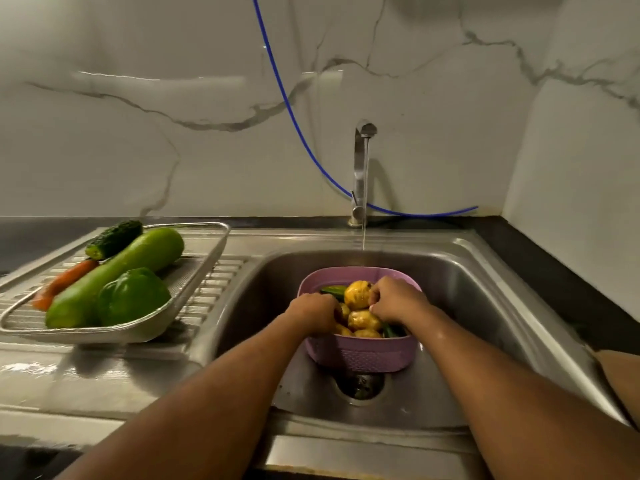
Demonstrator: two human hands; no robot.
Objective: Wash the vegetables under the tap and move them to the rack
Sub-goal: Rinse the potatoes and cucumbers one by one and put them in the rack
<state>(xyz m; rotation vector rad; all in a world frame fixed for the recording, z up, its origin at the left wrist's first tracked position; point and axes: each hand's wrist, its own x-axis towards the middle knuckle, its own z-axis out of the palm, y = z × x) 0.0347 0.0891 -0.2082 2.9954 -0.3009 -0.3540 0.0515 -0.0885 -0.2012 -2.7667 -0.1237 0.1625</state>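
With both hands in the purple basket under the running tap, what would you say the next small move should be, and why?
Probably lift one potato with the right hand up into the water stream. The stream falls at the far rim of the purple basket, so the potatoes near the hands look outside it. The left hand can steady the pile. The rack already holds washed vegetables.

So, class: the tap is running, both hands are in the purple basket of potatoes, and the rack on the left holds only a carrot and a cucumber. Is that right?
Not quite. In the head view the rack also holds a long green gourd and a green pepper. The rest stands.
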